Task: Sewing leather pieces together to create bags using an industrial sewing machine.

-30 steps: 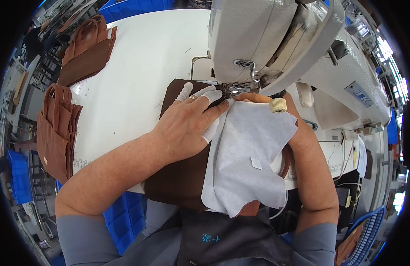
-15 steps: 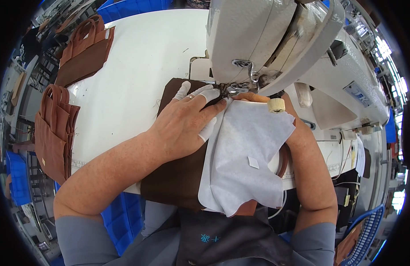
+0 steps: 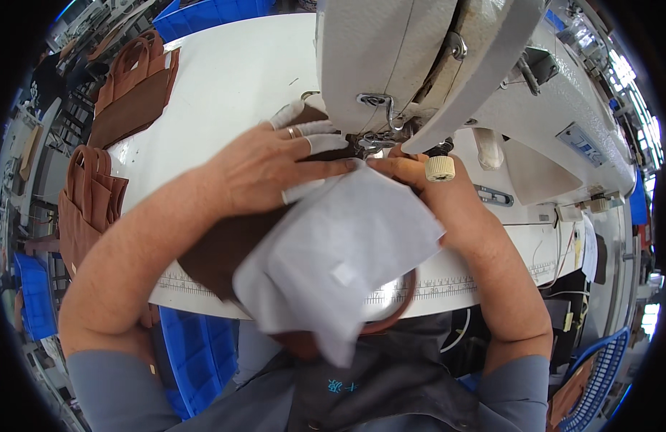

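My left hand (image 3: 264,167) lies spread on dark brown fabric (image 3: 221,252), with white covers on several fingers and a ring on one. Its index fingertip touches the top corner of a white cloth (image 3: 333,241) beside the presser foot (image 3: 376,142) of a sewing machine (image 3: 387,61). At the right of the foot, my right hand (image 3: 426,180) pinches the cloth's edge, its fingers partly hidden by the machine and a cream knob (image 3: 439,168). The cloth is blurred and hangs toward my lap; a brown loop handle (image 3: 403,301) shows from under it.
Brown bags with handles stand at the table's left, one farther back (image 3: 135,97) and others nearer (image 3: 88,198). A ruler strip (image 3: 448,286) runs along the white table's front edge. Blue bins (image 3: 196,353) sit below, and a blue basket (image 3: 599,378) stands at lower right.
The white cloth and brown fabric have swung leftward at their near ends, turning about the presser foot. My left hand has shifted left, its fingers more spread. The ruler strip and loop handle show more.
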`<state>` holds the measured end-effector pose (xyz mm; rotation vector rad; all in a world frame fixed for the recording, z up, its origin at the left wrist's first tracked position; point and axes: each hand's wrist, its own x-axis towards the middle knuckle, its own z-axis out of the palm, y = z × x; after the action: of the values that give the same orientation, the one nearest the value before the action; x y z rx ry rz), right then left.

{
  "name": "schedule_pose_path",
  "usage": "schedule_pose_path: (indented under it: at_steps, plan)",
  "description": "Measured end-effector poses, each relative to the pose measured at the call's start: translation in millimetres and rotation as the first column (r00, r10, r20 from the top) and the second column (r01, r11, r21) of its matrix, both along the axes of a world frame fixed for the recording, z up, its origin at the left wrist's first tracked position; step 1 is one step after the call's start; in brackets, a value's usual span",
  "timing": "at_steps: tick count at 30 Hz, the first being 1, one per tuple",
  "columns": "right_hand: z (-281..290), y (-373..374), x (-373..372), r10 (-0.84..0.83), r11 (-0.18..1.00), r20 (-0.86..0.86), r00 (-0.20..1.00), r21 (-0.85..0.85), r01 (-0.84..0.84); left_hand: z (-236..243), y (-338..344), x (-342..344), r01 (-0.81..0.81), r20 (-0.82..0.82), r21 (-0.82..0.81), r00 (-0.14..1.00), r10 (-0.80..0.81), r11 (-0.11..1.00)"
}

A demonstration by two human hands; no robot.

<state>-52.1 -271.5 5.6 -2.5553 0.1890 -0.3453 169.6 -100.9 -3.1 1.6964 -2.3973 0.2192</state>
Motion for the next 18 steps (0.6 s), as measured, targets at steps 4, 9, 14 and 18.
schedule_pose_path:
  at_steps: [4,9,14,18]
  plan:
    - [1.4,22.8,0.1,0.057,0.990,0.025,0.998,-0.132,-0.053,15.6,-19.5,35.3,0.080,0.227,0.043,0.970,-0.088,0.996]
    - [2.7,28.3,-1.0,0.055,0.998,-0.038,0.998,-0.034,-0.056,40.5,-23.1,28.7,0.008,0.134,0.160,0.991,-0.030,0.987]
    - [-0.7,22.3,-1.8,0.104,0.993,0.016,0.994,-0.054,-0.103,62.9,4.9,-19.8,-0.130,-0.042,0.227,0.989,0.143,0.965]
    - [-3.8,6.1,-0.3,0.199,0.977,0.054,0.978,0.063,-0.203,40.0,8.6,-53.2,-0.251,-0.275,0.198,0.914,0.300,0.947]
